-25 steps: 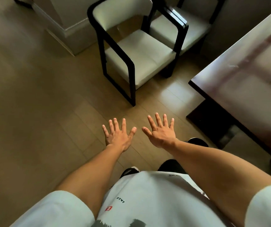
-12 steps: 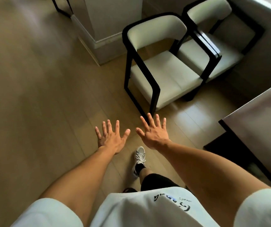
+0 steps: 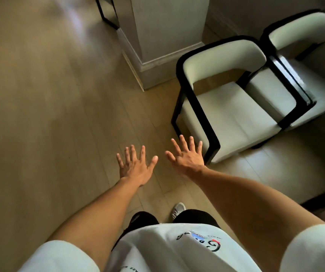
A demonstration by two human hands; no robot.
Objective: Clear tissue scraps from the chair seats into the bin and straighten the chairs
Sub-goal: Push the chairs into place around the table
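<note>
Both hands hover over the wooden floor (image 3: 39, 114), palms down, fingers spread, holding nothing: left hand (image 3: 136, 167) at centre, right hand (image 3: 187, 156) just beside it. At two o'clock stands the near chair (image 3: 230, 114), its cream seat bare (no scraps visible); the second chair (image 3: 303, 55) sits touching it, farther right.

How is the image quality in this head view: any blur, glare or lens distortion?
Head view: dim, warm light; floor at upper left smeared by blur; soft glare on the boards beside the near chair; wide-angle bending curves the pillar; both open hands, left hand and right hand, fairly sharp.
</note>
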